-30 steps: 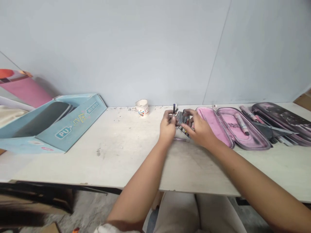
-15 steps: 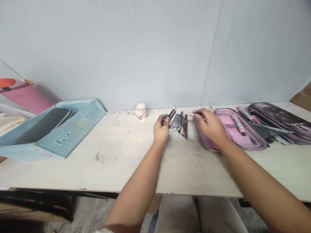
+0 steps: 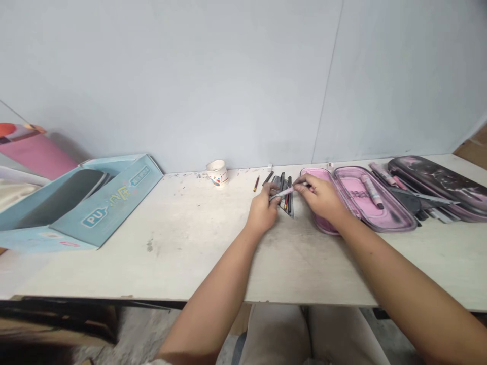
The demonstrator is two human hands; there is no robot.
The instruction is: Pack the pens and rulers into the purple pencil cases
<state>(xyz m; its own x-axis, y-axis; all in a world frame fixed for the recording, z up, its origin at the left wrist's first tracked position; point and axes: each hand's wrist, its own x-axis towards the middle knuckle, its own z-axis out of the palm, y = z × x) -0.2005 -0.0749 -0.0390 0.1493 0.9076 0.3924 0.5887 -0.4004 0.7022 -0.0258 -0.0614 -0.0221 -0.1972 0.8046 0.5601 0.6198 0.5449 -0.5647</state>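
A slim, pale pinkish pen (image 3: 284, 192) spans the gap between my two hands. My right hand (image 3: 318, 196) pinches its right end, beside the open pink pencil case (image 3: 330, 226). The fingers of my left hand (image 3: 264, 209) are closed at the pen's other end. Beneath and between the hands lies a pile of dark pens and pencils (image 3: 289, 202), partly hidden, with a clear-looking triangular edge under it. Beyond my left hand, a short red-and-black pencil (image 3: 256, 183) and a black stick-like pen (image 3: 268, 177) lie on the table.
A paper cup (image 3: 217, 173) stands near the wall. To the left is a blue box (image 3: 114, 203) holding a dark rounded object. A thick pink marker (image 3: 373, 192) lies in the case's right half. Further right are scissors (image 3: 426, 195) and a black patterned case (image 3: 437, 182).
My right hand has brought the pen leftward and down to my left hand. The dark sticks in my left fingers are gone from them; a red-and-black pencil now shows on the table.
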